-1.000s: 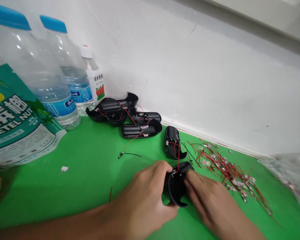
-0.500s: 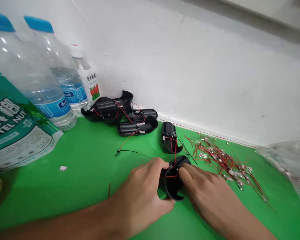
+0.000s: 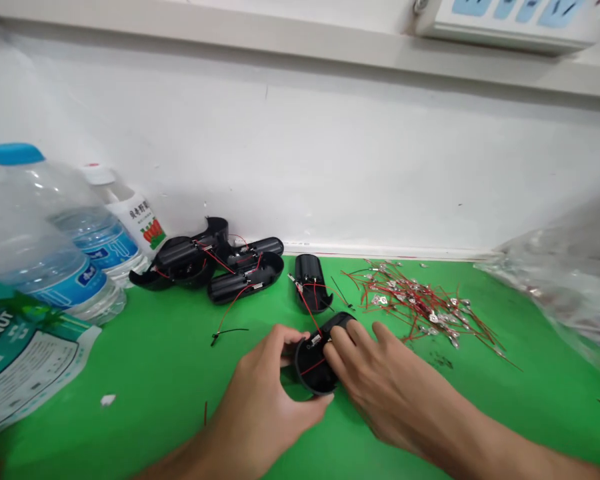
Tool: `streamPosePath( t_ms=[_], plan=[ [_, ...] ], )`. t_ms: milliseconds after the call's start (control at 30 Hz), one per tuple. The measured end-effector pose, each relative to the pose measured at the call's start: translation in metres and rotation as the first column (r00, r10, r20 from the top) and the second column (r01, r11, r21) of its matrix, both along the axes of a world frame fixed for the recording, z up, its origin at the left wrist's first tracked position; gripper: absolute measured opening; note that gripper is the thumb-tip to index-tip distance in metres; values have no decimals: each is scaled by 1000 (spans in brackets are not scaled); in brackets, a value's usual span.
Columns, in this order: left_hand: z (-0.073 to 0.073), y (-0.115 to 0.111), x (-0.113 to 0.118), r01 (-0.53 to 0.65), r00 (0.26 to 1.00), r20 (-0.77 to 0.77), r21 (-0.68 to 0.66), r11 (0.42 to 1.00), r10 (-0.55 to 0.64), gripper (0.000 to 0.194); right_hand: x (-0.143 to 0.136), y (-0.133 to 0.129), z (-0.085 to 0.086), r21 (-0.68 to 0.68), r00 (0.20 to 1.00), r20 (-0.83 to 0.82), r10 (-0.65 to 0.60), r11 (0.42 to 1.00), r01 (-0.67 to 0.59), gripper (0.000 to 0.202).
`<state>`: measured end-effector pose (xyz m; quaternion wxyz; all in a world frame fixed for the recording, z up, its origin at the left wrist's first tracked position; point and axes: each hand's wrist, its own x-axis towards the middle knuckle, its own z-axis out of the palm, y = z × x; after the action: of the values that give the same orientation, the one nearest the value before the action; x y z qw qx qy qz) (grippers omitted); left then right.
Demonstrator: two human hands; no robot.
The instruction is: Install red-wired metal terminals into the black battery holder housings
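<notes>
A black plastic housing with red wires sits between my two hands just above the green tabletop. My left hand wraps round its left side, the thumb under the near rim and the fingers at the far rim. At its right side, my right hand has bent fingers pressed on the inner wall; their tips are partly hidden. A red wire rises out of it and leans left, with a small metal end. Just behind lies another black housing with red wires fitted.
Several wired black housings lie against the wall at the left. Red wires with metal tabs are heaped at the right, before a clear plastic bag. Water bottles and a green packet stand at the left.
The view has tilted up and turned right, bringing a wall box into sight. Both hands keep the housing, and the red wire's upper end now leans left.
</notes>
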<state>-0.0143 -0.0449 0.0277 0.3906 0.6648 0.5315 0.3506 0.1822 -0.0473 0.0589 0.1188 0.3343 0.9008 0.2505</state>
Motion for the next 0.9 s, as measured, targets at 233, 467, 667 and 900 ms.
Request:
streamPosePath(
  t_ms=[233, 467, 667, 900],
  plan=[
    [2, 0, 0, 16, 999, 51, -79, 997, -12, 48, 4, -3, -5, 45, 999, 36, 10, 999, -11, 25],
    [1, 3, 0, 24, 993, 117, -124, 992, -10, 50, 13, -6, -13, 103, 997, 35, 63, 993, -66, 32],
    [-1, 4, 1, 39, 988, 154, -109, 993, -22, 51, 16, -5, -20, 118, 994, -43, 101, 988, -95, 34],
    [-4, 1, -1, 40, 988, 152, -95, 995, -25, 51, 13, -5, -19, 136, 994, -43, 105, 986, -99, 32]
  ],
)
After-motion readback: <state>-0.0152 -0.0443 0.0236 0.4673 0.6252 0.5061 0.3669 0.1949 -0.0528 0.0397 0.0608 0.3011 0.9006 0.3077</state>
